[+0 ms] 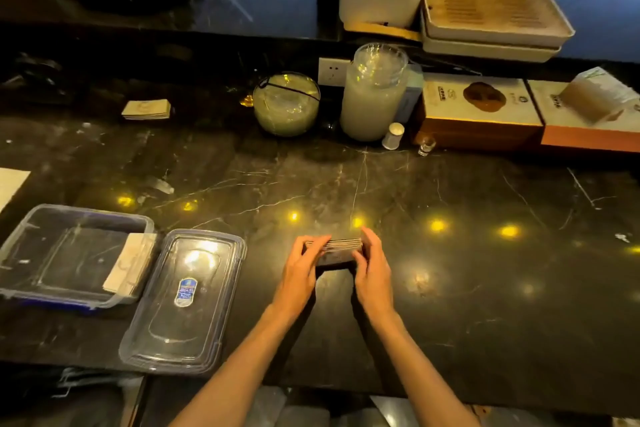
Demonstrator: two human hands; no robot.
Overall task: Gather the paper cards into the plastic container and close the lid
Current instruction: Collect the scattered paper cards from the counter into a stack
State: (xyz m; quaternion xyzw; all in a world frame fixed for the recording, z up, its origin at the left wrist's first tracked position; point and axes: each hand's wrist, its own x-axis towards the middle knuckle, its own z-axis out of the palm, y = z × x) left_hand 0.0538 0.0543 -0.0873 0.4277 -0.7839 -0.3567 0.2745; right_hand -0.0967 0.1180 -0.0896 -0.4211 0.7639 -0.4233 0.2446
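Observation:
A stack of paper cards point(341, 244) stands on the dark marble counter, squeezed between both hands. My left hand point(300, 274) presses its left end and my right hand point(372, 269) presses its right end. The clear plastic container point(20, 239) lies open at the left with some cards point(130, 265) leaning at its right side. Its clear lid point(183, 302), with a blue label, lies flat on the counter beside the container. Another small pile of cards point(147, 110) rests far back on the left.
Along the back stand a round glass jar point(285, 104), a tall jar with a glass lid point(375, 94), a small white shaker point(393, 136) and flat boxes point(481, 111). White trays point(491, 21) are stacked on the shelf behind. A sheet of paper point(10, 182) lies at the left edge.

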